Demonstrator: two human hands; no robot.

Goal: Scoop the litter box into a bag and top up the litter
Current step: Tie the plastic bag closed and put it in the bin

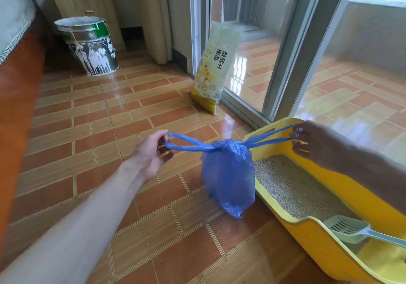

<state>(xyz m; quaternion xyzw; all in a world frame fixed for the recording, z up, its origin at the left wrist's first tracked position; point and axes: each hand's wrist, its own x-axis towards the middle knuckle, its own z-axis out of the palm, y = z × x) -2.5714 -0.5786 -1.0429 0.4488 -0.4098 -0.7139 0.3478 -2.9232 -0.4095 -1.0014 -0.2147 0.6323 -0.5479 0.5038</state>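
A blue plastic bag (228, 173) hangs above the tiled floor, bunched at its neck. Its two handle loops are stretched out sideways. My left hand (149, 151) pinches the left loop. My right hand (312, 140) pinches the right loop over the far corner of the yellow litter box (307, 235). Grey litter (292, 184) covers part of the box's floor. A pale green slotted scoop (351, 228) lies in the near end of the box, handle pointing right. A yellow and white litter sack (215, 68) leans upright against the sliding door frame.
A paint-spattered metal bucket (87, 46) stands at the back left before a wooden cabinet (87, 4). A glass sliding door (263, 41) runs behind the litter box. A red-brown ledge (15, 107) borders the left.
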